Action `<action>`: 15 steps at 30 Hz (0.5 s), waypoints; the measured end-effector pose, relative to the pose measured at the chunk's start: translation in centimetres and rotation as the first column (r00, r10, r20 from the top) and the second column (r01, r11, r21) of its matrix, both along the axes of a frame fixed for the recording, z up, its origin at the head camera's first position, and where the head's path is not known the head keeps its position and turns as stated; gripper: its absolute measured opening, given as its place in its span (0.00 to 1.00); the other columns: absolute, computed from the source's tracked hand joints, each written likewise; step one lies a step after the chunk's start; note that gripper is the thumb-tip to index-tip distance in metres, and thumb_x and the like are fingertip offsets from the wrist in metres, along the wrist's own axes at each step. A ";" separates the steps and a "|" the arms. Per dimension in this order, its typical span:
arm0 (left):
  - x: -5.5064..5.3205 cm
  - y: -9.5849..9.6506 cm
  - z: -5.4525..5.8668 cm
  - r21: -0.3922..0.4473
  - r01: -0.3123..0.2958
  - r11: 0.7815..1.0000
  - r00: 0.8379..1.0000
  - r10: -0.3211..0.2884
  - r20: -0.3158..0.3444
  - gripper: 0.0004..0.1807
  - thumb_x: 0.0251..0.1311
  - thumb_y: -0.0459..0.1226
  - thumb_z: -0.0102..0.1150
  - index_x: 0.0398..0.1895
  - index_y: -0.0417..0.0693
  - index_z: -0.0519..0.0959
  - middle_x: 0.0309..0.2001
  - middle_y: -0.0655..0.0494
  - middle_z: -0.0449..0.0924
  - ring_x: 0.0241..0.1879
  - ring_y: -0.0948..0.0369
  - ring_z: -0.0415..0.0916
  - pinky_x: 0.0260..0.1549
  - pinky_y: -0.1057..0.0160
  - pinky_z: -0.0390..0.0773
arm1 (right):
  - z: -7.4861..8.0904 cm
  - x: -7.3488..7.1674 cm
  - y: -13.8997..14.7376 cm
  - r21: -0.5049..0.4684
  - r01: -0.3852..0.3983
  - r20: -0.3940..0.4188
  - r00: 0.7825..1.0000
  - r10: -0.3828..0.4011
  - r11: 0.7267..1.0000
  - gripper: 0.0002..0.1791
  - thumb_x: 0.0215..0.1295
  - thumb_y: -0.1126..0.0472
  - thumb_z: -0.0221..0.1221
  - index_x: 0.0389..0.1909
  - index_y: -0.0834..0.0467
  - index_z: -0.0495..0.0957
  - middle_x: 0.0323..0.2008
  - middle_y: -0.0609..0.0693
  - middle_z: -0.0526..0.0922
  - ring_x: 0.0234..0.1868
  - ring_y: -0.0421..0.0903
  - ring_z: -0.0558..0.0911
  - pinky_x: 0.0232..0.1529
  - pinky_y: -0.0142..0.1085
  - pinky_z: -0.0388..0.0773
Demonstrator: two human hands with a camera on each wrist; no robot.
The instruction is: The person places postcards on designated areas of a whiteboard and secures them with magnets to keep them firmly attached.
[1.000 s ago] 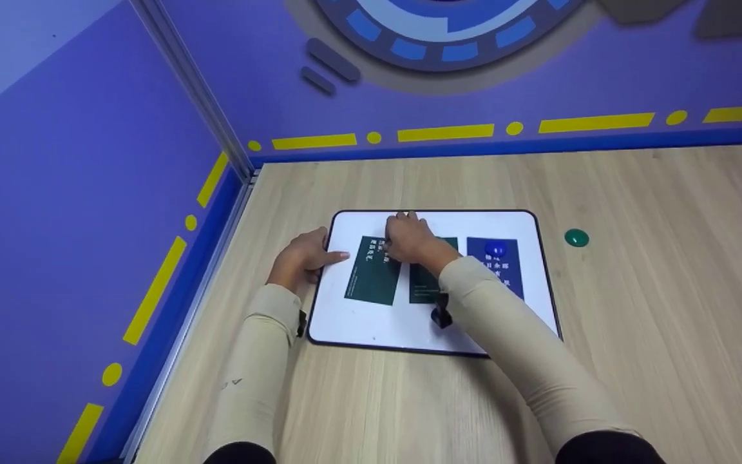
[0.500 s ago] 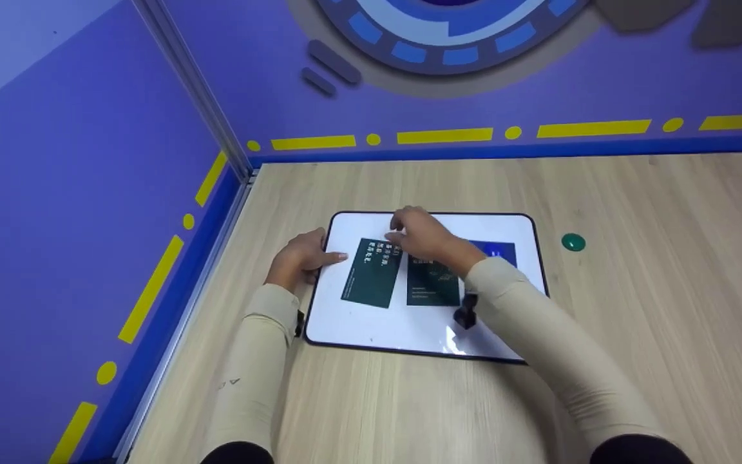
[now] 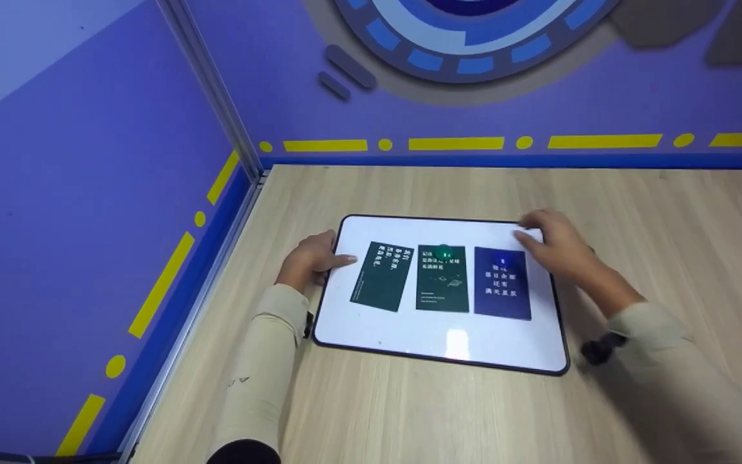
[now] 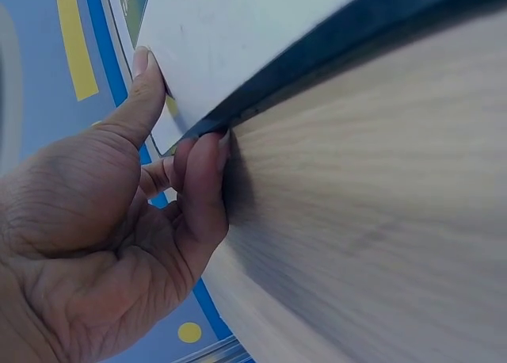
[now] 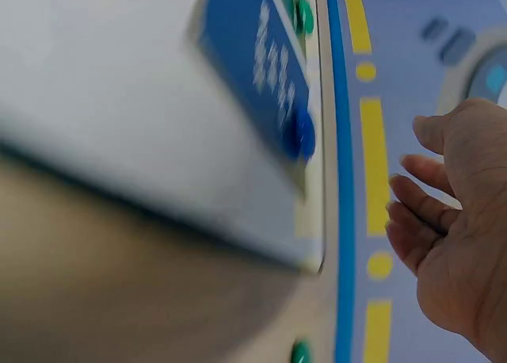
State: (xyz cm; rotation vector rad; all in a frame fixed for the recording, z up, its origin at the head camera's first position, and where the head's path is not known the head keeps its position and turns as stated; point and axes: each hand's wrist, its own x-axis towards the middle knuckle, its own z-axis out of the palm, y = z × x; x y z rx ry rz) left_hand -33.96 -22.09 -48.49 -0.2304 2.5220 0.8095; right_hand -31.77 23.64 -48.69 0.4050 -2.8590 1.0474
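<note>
A black-edged whiteboard [image 3: 397, 334] lies on the table, slightly turned. My left hand [image 3: 312, 260] grips its left edge, thumb on the white face and curled fingers at the rim, as the left wrist view shows. Across the board are a tilted dark green card [image 3: 380, 280], a second green card [image 3: 442, 299] under a green round magnet [image 3: 443, 251], and a blue card [image 3: 502, 304] with a blue round magnet [image 5: 301, 133] on it. At the far right corner, my right hand [image 3: 556, 246] is blurred; its fingers look loose with nothing between them in the right wrist view.
Another green round piece [image 5: 301, 353] sits on the wooden table [image 3: 422, 412], to the right of the board; the head view does not show it. Blue-purple panels [image 3: 87, 225] with yellow markings stand along the left and back of the table.
My right hand has moved from the upper middle of the board to its far right corner, uncovering the green magnet and the blue card. My left hand stays at the left edge.
</note>
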 end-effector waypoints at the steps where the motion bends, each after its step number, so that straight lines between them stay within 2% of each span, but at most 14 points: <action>1: 0.0 0.1 -0.1 -0.002 0.011 1.000 1.000 -0.011 -0.002 0.35 0.68 0.53 0.71 0.71 0.49 0.69 0.53 0.45 0.81 0.40 0.55 0.82 0.30 0.62 0.82 | -0.4 0.4 1.5 -0.014 0.020 -0.012 1.000 -0.020 1.000 0.22 0.83 0.53 0.56 0.63 0.67 0.77 0.60 0.67 0.78 0.63 0.66 0.76 0.62 0.65 0.76; 4: 0.1 0.2 -0.3 -0.009 0.029 1.000 1.000 -0.029 -0.001 0.39 0.69 0.53 0.70 0.75 0.48 0.67 0.56 0.45 0.81 0.40 0.55 0.82 0.30 0.62 0.82 | -1.6 1.4 5.2 -0.017 0.093 -0.033 0.995 -0.093 0.996 0.23 0.83 0.53 0.55 0.62 0.69 0.76 0.59 0.70 0.76 0.63 0.68 0.73 0.61 0.66 0.73; 9: -0.1 0.1 -0.4 -0.002 0.024 1.000 1.000 -0.024 0.003 0.39 0.69 0.52 0.71 0.76 0.48 0.66 0.56 0.44 0.81 0.42 0.54 0.82 0.32 0.61 0.83 | -3.0 2.7 9.4 0.020 0.209 0.024 0.977 -0.210 0.978 0.28 0.84 0.48 0.52 0.64 0.70 0.74 0.60 0.72 0.73 0.64 0.70 0.70 0.59 0.66 0.70; 12: -0.3 0.1 -0.4 -0.001 0.027 1.000 1.000 -0.027 0.003 0.39 0.69 0.52 0.71 0.76 0.47 0.66 0.56 0.44 0.81 0.42 0.54 0.83 0.31 0.61 0.83 | -3.5 3.1 10.9 0.061 0.238 0.067 0.968 -0.242 0.969 0.30 0.84 0.47 0.50 0.65 0.72 0.72 0.58 0.72 0.73 0.61 0.70 0.70 0.57 0.65 0.71; 15: -0.5 0.0 -0.4 -0.012 0.024 1.000 1.000 -0.024 0.006 0.40 0.68 0.52 0.71 0.76 0.48 0.66 0.56 0.45 0.81 0.41 0.55 0.83 0.31 0.61 0.83 | -3.7 3.4 11.7 0.103 0.232 0.103 0.965 -0.242 0.967 0.31 0.84 0.47 0.50 0.65 0.73 0.70 0.57 0.72 0.73 0.58 0.68 0.72 0.55 0.64 0.73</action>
